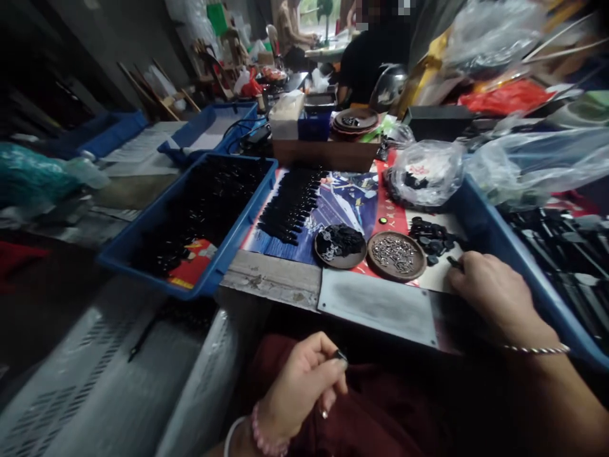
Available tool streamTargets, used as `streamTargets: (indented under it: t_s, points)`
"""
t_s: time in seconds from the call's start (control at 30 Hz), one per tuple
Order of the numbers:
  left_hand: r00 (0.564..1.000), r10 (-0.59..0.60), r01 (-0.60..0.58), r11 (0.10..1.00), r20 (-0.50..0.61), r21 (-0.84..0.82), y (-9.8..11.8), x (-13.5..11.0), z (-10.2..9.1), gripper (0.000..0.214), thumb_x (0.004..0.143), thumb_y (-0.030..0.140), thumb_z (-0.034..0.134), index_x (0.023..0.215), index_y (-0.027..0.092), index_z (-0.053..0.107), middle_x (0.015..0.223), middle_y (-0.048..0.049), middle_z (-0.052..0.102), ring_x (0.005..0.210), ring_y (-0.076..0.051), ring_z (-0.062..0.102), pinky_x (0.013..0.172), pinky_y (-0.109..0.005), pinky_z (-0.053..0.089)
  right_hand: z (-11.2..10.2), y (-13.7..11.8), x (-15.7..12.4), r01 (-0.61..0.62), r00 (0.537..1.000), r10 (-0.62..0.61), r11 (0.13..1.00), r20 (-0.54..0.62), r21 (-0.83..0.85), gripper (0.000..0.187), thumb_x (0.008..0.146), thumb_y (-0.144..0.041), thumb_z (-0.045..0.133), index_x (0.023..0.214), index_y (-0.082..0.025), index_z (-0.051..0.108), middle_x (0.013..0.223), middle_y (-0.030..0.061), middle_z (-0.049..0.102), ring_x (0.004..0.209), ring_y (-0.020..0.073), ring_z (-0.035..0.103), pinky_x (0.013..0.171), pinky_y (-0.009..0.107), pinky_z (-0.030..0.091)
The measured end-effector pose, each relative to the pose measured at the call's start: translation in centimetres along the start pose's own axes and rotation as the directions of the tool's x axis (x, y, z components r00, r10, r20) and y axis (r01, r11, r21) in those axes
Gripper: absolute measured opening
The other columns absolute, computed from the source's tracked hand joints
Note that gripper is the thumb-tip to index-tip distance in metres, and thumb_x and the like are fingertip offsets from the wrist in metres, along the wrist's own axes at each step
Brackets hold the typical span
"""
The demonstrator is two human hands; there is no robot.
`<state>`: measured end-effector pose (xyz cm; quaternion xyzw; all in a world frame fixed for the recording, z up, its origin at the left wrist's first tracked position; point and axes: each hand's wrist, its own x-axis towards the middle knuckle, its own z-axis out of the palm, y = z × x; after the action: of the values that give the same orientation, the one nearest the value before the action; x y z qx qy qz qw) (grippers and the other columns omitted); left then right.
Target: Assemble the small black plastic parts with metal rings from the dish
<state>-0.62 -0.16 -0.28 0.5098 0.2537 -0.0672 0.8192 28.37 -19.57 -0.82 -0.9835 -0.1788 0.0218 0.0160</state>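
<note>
My left hand [309,381] hovers over my lap, below the table edge, with thumb and forefinger pinched on a small black piece [340,357]. At the right side of the table my right hand [492,289] is closed, with a small dark piece [455,263] showing at its fingertips. Just beyond it lies a loose pile of black round-ended parts [431,238]. A brown dish of small metal pins [396,255] stands left of that pile. Beside it, another dish holds black parts and silvery bits [340,244].
Rows of black pieces [292,206] lie on a printed sheet. A blue tray [190,289] of black parts stands left; another blue tray [526,254] with long black parts stands right. A pale metal plate [378,306] covers the table's front edge. A person [373,57] sits beyond.
</note>
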Motion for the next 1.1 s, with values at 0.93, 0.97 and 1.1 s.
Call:
streamTargets:
  t_s: [0.93, 0.97, 1.1]
  points:
    - [0.999, -0.021, 0.024, 0.998, 0.049, -0.051, -0.4, -0.8, 0.5, 0.028, 0.083, 0.039, 0.070, 0.081, 0.016, 0.053, 0.063, 0.0023, 0.063, 0.038, -0.002, 0.042, 0.039, -0.015, 0.026, 1.5, -12.4, -16.0, -0.716, 0.691, -0.573, -0.459, 0.441, 0.526, 0.024, 0.079, -0.037, 0.076, 0.082, -0.014, 0.071, 0.058, -0.0003, 0.056, 0.047, 0.0097, 0.048, 0.050, 0.023, 0.044]
    - [0.998, -0.023, 0.026, 0.998, 0.052, -0.051, -0.4, -0.9, 0.5, 0.028, 0.083, 0.039, 0.070, 0.081, 0.017, 0.053, 0.063, 0.0024, 0.063, 0.038, -0.002, 0.042, 0.038, -0.015, 0.026, 1.6, -12.5, -16.1, -0.718, 0.690, -0.571, -0.465, 0.445, 0.518, 0.022, 0.079, -0.036, 0.075, 0.083, -0.014, 0.071, 0.059, -0.0004, 0.057, 0.047, 0.0097, 0.048, 0.051, 0.024, 0.045]
    - [0.998, -0.014, 0.016, 0.999, 0.060, -0.038, -0.5, -1.0, 0.3, 0.026, 0.085, 0.038, 0.069, 0.082, 0.017, 0.053, 0.064, 0.0020, 0.063, 0.039, -0.003, 0.042, 0.039, -0.015, 0.027, 1.7, -12.7, -16.2, -0.703, 0.710, -0.516, -0.497, 0.479, 0.509, 0.021, 0.073, -0.032, 0.082, 0.083, -0.016, 0.071, 0.064, -0.0008, 0.059, 0.047, 0.0069, 0.044, 0.048, 0.020, 0.041]
